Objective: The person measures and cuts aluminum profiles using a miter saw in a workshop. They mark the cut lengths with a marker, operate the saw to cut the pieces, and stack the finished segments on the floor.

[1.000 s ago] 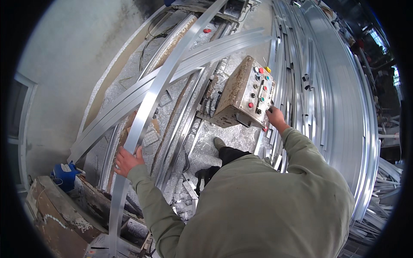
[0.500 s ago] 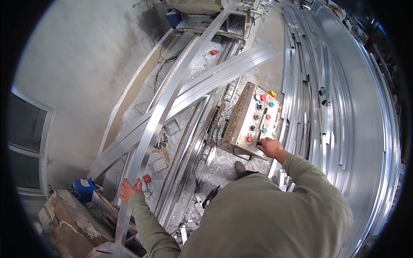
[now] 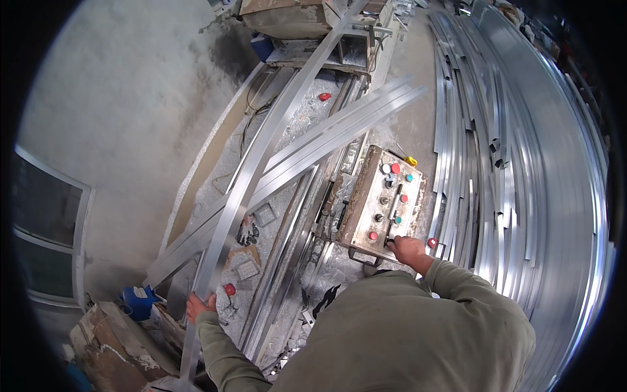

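From twelve to seven o'clock the aluminium profile [image 3: 233, 199] is gleaming plain silver; at three the control box [image 3: 373, 204] is showing brown blotches on dull white, its push buttons [image 3: 395, 168] displaying red and teal. The sweatshirt [image 3: 418, 330] is showing olive at five, the jerrycan [image 3: 138, 304] blue at eight.

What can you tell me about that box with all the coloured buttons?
The box looks like worn, stained metal, brownish on its side. Its pale panel carries red, teal and white buttons and dark knobs. A dark bar handle sticks out at its near end. It stands left of long silvery strips. The right grip is on its nearest dark control.
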A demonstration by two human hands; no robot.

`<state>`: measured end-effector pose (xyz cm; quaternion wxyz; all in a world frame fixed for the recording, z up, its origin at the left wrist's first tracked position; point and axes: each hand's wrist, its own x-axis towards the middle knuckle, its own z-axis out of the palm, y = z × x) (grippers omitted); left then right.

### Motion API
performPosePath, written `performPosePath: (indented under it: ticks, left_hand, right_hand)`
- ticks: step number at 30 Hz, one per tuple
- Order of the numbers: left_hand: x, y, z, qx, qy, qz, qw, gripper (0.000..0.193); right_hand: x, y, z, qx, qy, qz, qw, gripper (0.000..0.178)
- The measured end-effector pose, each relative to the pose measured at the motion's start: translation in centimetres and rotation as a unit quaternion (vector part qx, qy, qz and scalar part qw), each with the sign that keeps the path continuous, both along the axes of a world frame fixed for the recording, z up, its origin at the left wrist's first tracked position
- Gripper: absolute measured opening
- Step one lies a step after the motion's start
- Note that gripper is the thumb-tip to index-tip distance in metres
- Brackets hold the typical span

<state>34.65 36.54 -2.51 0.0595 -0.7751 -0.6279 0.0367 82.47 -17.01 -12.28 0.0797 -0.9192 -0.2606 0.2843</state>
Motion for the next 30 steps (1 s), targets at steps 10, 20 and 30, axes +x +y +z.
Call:
performPosePath:
  ticks: [10,20,30]
  left_hand:
    - [0.2,0.5,-0.4,0.01,-0.001,-0.003,1.0,0.094]
    - [-1.5,0.8,-2.4,0.011,0.036,-0.008,0.999,0.098]
    - [-1.0,2.0,-1.5,-0.001,0.023,-0.012,1.0,0.095]
  right_hand:
    - [1.3,0.6,-0.7,0.025,0.038,-0.055,0.997,0.056]
    - [11.8,-1.3,-4.4,0.19,-0.048,-0.211,0.958,0.044]
    - [19.8,1.3,-4.9,0.097,-0.045,-0.173,0.979,0.068]
